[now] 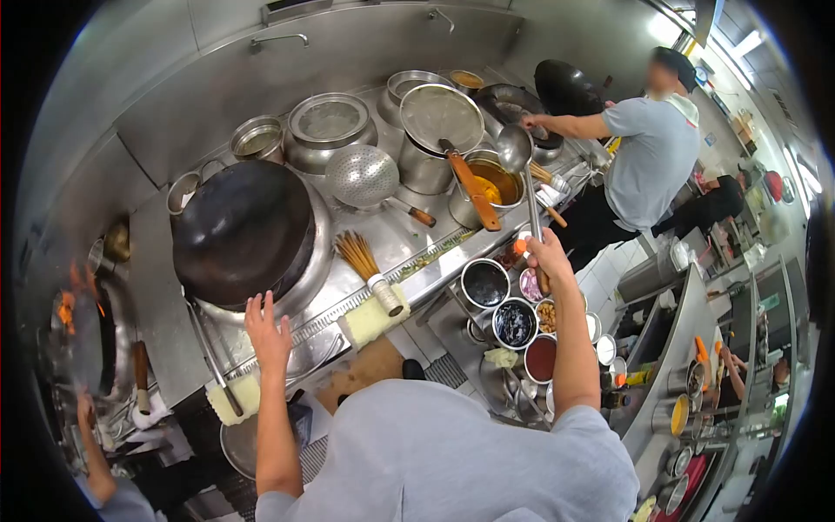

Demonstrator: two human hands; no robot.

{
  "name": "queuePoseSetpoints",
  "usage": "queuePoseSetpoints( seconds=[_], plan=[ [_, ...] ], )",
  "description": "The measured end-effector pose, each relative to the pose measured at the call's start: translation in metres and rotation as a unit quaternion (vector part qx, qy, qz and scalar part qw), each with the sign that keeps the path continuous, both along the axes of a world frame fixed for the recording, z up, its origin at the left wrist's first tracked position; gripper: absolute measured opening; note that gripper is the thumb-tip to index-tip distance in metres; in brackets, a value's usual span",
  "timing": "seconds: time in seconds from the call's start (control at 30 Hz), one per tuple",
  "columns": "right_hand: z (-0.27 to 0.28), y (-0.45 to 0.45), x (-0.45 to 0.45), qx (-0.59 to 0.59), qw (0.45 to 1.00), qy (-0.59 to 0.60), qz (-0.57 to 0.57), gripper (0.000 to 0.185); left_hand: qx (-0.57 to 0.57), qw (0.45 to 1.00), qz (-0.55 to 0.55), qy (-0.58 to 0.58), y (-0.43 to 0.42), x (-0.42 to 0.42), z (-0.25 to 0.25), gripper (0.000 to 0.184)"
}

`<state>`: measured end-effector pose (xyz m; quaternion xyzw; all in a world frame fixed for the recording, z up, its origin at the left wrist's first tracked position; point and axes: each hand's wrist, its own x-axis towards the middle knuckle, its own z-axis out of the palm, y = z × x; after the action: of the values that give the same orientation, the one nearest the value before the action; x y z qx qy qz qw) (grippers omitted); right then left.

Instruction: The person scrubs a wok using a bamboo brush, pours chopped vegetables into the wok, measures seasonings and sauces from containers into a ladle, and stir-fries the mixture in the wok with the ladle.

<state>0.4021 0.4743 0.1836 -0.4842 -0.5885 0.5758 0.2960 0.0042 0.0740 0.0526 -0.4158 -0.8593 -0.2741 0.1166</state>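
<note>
Gripped firmly in the right hand [548,254], right of centre in the head view: a long-handled ladle [514,148]. At centre left, left hand [268,335] bare, empty and spread wide near the dark wok [243,230]; cannot tell whether touching. Best to keep the ladle steady, clear of surrounding rims. Upper right of centre, orange-yellow liquid [493,181] in a steel pot [458,209]; lower right, red sauce [540,358] in a round tub [527,372], near pinkish-purple pieces [530,284]
</note>
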Motion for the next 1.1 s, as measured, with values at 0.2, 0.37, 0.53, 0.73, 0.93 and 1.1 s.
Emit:
queuePoseSetpoints(
  seconds=[0.2, 0.37, 0.53, 0.73, 0.93, 1.1],
  plan=[
    [-0.028, 0.051, 0.037, 0.018, 0.988, -0.155, 0.02, 0.034, -0.051, 0.998, 0.039, 0.024, 0.016, 0.015, 0.003, 0.068],
    [-0.016, 0.074, 0.055, -0.186, 0.98, 0.028, 0.067, 0.02, -0.06, 0.996, 0.063, 0.029, 0.026, 0.039, 0.008, 0.067],
    [-0.021, 0.071, 0.055, -0.212, 0.962, 0.168, 0.023, 0.03, -0.055, 0.994, 0.097, 0.018, 0.024, 0.069, 0.007, 0.064],
    [0.007, 0.028, 0.02, -0.125, 0.971, 0.2, 0.045, 0.023, -0.013, 0.997, 0.074, 0.015, 0.006, 0.056, -0.021, 0.068],
    [0.014, -0.047, -0.064, -0.422, 0.744, 0.465, 0.227, 0.041, 0.02, 0.994, 0.09, 0.053, 0.002, 0.026, 0.006, 0.066],
    [-0.018, -0.112, -0.191, -0.481, 0.738, 0.36, 0.308, 0.029, -0.018, 0.998, 0.055, -0.024, 0.003, 0.006, -0.003, 0.065]
  ],
)
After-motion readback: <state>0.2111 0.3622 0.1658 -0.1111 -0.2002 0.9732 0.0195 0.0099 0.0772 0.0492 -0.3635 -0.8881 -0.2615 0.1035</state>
